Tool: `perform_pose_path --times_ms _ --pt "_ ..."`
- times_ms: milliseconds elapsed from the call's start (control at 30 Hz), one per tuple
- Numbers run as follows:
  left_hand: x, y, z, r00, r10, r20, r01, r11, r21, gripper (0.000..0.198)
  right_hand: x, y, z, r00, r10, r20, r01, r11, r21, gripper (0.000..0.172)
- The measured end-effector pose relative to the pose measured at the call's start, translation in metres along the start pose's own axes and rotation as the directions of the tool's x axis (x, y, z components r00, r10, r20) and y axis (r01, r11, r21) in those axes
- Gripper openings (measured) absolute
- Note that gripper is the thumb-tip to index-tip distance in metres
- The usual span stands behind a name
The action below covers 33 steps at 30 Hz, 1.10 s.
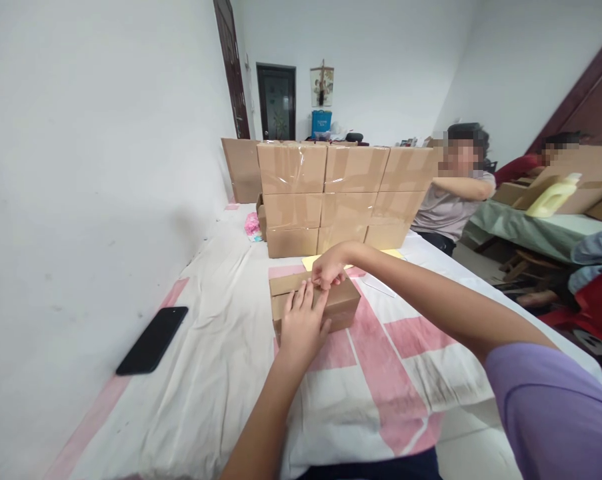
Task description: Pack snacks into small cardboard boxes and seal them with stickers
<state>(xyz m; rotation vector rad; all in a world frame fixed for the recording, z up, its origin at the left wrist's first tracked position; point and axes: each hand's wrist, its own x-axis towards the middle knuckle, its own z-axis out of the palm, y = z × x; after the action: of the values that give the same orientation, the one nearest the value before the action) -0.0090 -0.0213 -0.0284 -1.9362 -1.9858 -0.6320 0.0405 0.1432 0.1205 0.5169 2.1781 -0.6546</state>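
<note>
A small brown cardboard box (345, 313) lies on the cloth-covered table in front of me, its flaps folded over on top. My left hand (302, 325) rests on the box top, fingers stretched out and pressing near the middle seam. Just beyond those fingertips, my right hand (331, 264) is at the far side of the top, its fingers pinched together. Whatever sits between them is too small to make out.
Behind the box stands a stack of taped cartons (293, 212), with yellow paper (308, 263) at its foot. A black phone (152, 340) lies left by the wall. A person (441, 212) sits beyond the stack; a yellow bottle (552, 197) stands on another table.
</note>
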Motion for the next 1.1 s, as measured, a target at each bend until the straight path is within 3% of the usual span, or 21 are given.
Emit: perform_pose_path --times_ms 167,300,400,700,800,933,1100 --pt "0.001 0.001 0.001 1.000 -0.017 -0.006 0.017 1.000 -0.003 0.053 0.004 0.000 -0.007 0.997 0.072 -0.011 -0.073 0.996 -0.050 0.029" --pt "0.000 0.003 0.000 1.000 -0.019 -0.021 0.019 1.000 -0.001 0.052 0.008 -0.003 -0.022 0.982 0.176 -0.074 -0.187 0.966 -0.178 0.030" --pt "0.000 0.003 0.000 1.000 -0.019 -0.023 0.019 1.000 -0.004 0.051 0.013 -0.006 -0.032 0.975 0.216 -0.053 -0.222 0.938 -0.265 0.032" --pt "0.000 0.003 -0.001 1.000 -0.022 -0.021 0.021 1.000 -0.011 0.050 0.037 -0.008 -0.046 0.988 0.155 -0.024 -0.154 0.928 -0.338 0.020" --pt "0.000 0.003 -0.001 0.999 -0.017 -0.028 0.017 1.000 -0.011 0.051 0.041 -0.003 -0.049 0.997 0.074 -0.002 -0.070 0.933 -0.353 0.021" --pt "-0.001 0.004 -0.001 0.999 -0.014 -0.037 0.014 1.000 -0.013 0.052 0.040 -0.001 -0.051 1.000 0.023 -0.019 -0.027 0.962 -0.273 0.032" --pt "-0.002 0.004 0.000 0.999 -0.016 -0.042 0.015 1.000 -0.024 0.051 0.037 -0.005 -0.050 1.000 0.004 -0.009 -0.005 0.987 -0.160 0.029"
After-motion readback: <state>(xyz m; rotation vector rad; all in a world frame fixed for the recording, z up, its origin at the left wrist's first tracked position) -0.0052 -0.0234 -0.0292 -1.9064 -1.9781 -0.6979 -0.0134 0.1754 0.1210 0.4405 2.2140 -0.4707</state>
